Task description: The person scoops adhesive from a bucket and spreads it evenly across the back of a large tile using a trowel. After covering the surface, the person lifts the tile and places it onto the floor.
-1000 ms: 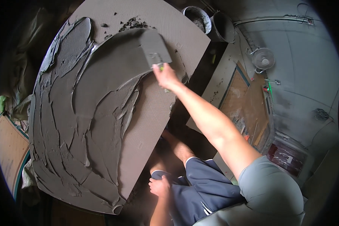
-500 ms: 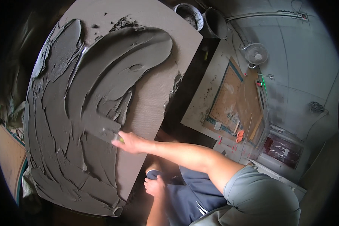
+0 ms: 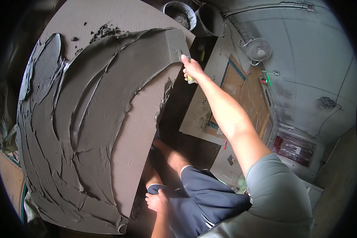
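Observation:
Wet grey mortar [image 3: 95, 103] covers much of a pale board [image 3: 141, 107] with a dimpled surface. At the far right of this layer, my right hand [image 3: 192, 69] is closed round the handle of a trowel. The flat blade of the trowel [image 3: 176, 47] lies on the mortar near the board's edge, coated in the same grey. My left hand [image 3: 158, 201] rests by the leg of my dark shorts [image 3: 202, 194], fingers curled; whether they hold anything is hidden. Ridges and torn edges run through the mortar, and dark crumbs [image 3: 105, 32] lie on the bare board beyond it.
Two buckets, one grey-crusted [image 3: 180, 15] and one dark [image 3: 210, 20], stand past the board's far corner. To the right are a second board [image 3: 194, 111], a fan [image 3: 258, 51] and a pale wall [image 3: 297, 51]. A wooden panel [image 3: 10, 174] leans at the far left.
My right hand has swept the trowel away from me to the far right edge, smoothing the mortar into a wider, flatter band. The view has shifted slightly; my left hand stays by the shorts.

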A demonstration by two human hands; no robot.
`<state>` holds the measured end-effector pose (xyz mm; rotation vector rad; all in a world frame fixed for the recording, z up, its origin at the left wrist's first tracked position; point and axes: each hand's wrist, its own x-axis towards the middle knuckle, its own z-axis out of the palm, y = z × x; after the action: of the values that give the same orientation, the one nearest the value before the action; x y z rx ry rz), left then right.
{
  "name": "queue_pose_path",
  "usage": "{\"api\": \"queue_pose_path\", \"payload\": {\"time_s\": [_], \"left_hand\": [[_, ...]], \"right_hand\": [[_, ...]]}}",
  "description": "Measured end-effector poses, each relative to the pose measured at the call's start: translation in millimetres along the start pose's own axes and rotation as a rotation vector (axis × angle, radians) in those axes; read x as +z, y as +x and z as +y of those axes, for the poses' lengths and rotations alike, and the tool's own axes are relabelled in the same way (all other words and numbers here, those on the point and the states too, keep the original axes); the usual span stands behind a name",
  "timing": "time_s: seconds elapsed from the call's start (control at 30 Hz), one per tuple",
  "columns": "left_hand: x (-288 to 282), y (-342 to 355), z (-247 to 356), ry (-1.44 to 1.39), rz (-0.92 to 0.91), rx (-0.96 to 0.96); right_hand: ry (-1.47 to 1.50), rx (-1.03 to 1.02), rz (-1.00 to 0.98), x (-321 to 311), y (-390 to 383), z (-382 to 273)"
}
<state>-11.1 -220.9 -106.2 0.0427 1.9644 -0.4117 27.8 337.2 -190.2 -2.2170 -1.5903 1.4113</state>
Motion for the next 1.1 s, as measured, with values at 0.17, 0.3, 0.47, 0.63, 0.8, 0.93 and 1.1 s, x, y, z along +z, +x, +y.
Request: {"api": "queue_pose_path", "payload": {"time_s": [0.17,0.3,0.47,0.63,0.8,0.93,1.1], "left_hand": [[13,3,-1,-0.008,0.048,0.008],[17,0,-1,-0.001,0.061,0.012],[15,-1,-3,-0.003,0.035,0.001],[8,3,-14,-0.109,0.011,0.048],[-21,4,-22,-0.205,0.032,0.027],[-31,3,-7,-0.225,0.027,0.041],[-44,0,5,-0.285,0.029,-0.066]], "right_hand": [[0.512,0.087,-0.11,37,-12,-7],[0.552,0.085,-0.287,111,-21,-44],[0.384,0.041,-0.514,224,-100,-95],[0.158,-0.18,-0.618,305,-178,-82],[-0.014,-0.137,-0.945,330,-278,-37],[-0.645,-0.737,-0.798,327,-298,20],[-0.932,-0.987,-0.653,318,-238,-96]]}}
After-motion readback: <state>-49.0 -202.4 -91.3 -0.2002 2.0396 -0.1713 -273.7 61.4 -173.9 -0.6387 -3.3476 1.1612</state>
